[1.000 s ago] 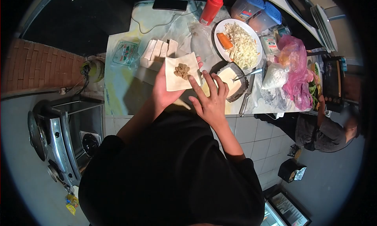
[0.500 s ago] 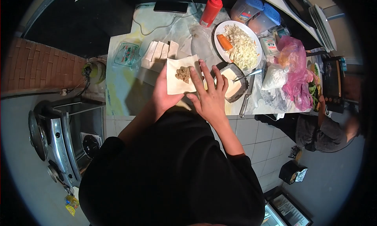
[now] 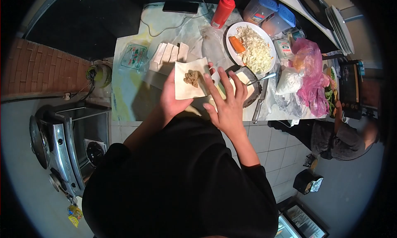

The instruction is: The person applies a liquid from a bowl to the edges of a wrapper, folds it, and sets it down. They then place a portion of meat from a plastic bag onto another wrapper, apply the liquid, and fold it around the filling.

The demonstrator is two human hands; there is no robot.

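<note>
One square wrapper (image 3: 184,89) is held on the left hand (image 3: 170,99), centre frame: pale, with one small brown lump of filling (image 3: 191,77) near its top. The right hand (image 3: 228,108) is spread wide, index tip on the wrapper's right edge. On the counter (image 3: 124,89) behind:
- one plate (image 3: 231,31) of shredded cabbage plus one carrot (image 3: 237,44)
- one dark bowl (image 3: 257,91) of white paste
- two blue-lidded tubs (image 3: 259,6)
- one red bottle (image 3: 222,10)

Single head-worn fisheye view, steeply downward over table (image 3: 128,93), close.
</note>
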